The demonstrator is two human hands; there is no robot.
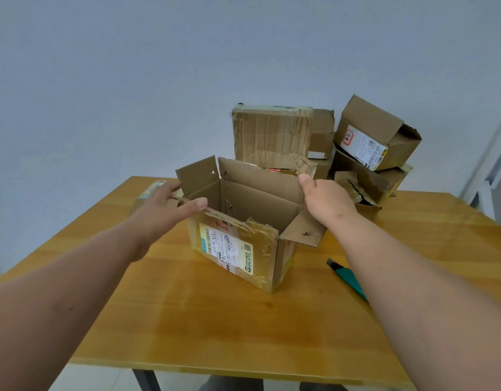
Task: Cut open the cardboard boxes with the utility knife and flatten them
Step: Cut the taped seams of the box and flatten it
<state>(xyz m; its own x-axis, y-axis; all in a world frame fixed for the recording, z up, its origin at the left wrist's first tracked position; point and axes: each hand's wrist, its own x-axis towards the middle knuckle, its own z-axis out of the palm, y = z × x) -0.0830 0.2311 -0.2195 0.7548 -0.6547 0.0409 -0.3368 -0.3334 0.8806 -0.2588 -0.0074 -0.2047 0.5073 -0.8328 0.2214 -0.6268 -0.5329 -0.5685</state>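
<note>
So the open box (238,238) sits upright near the middle of the tabletop (243,320), top flaps up, shipping label facing the camera, long axis running left to right between the two arms. The left hand (170,210) is on the left end, thumb pressing along the torn near flap and fingers curled round the upright left flap. The right hand (325,198) grips the far right corner, thumb up against the back flap; its fingers are hidden behind the cardboard. The utility knife (348,277) lies on the tabletop just right of the box, partly under the right forearm, so that's the nearer arm for grabbing it. Behind, a pile of other boxes (328,142) waits, plus a small package (150,190) at far left.
</note>
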